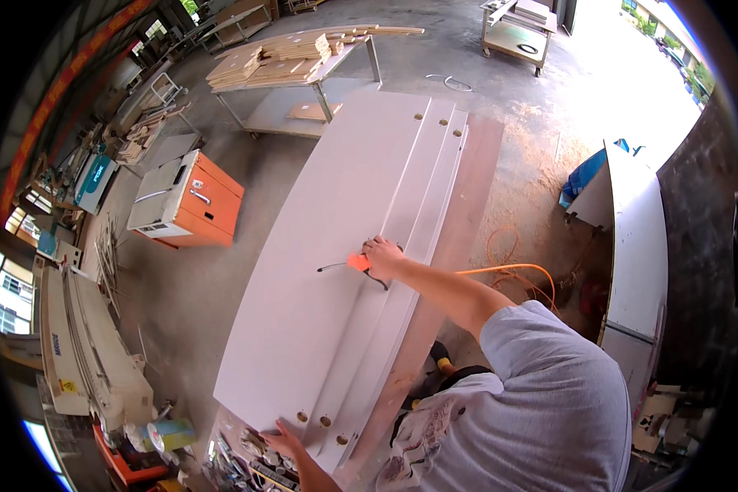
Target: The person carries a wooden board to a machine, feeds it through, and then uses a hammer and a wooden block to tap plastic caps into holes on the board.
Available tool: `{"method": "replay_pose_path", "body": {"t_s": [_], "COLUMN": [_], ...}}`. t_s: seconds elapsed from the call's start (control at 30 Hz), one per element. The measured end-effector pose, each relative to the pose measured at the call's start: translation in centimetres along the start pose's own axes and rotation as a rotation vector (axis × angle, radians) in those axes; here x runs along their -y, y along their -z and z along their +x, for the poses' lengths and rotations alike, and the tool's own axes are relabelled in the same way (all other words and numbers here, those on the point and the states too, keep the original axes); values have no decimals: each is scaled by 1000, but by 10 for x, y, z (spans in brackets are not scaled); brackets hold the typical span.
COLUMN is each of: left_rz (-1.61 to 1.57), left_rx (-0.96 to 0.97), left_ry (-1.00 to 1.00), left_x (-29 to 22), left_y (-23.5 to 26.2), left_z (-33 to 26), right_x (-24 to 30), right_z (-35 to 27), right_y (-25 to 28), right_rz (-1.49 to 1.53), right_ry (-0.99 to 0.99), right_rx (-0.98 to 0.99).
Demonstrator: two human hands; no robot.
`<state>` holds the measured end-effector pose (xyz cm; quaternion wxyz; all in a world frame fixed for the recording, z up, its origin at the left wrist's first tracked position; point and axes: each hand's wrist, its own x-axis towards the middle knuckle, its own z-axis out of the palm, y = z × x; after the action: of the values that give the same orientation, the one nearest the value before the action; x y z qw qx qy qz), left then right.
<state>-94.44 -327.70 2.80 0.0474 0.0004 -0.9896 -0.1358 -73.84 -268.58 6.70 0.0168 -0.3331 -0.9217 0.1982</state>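
A stack of long pale panels [303, 246] lies stepped on a reddish-brown board [476, 172], with round holes near the panels' ends. My right hand [382, 256] reaches over the middle of the stack, its fingers wrapped round an air blow gun [358, 261] with an orange body. The gun's thin dark nozzle points left across the top panel. An orange hose [508, 266] appears beyond my right forearm. At the near end of the stack, my left hand [282, 443] rests by the top panel's edge with fingers apart, holding nothing.
Loose tools [258, 467] lie by the near end. An orange-and-grey cabinet [209, 201] stands left. Behind it is a table of wooden strips [283, 61]. A large white panel [635, 238] leans at right, near sawdust [529, 139] on the floor.
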Motion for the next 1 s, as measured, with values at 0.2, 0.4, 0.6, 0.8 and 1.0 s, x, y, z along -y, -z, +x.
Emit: {"method": "replay_pose_path", "body": {"t_s": [0.2,0.4,0.6,0.8,1.0], "left_rz": [-19,-61,-28,-196,-465], "left_rx": [-20,-21,-79,-160,-114], "left_ry": [-4,-49,-145,-238,-252], "left_x": [15,13,12,-13,16], "left_y": [-4,-3,-9,-25,-31], "left_z": [-18,-4,-7,-27,-11], "right_x": [-20,-164,-376,-400,-289], "right_z": [-54,-237,-477,-588,-499], "right_y": [10,-44,3,77,-64], "right_rz": [323,946,917,306,114], "right_ry": [-31,-1006,-1445,-1926,-1538], "right_rx": [-194,-203,-783,-654,-156]}}
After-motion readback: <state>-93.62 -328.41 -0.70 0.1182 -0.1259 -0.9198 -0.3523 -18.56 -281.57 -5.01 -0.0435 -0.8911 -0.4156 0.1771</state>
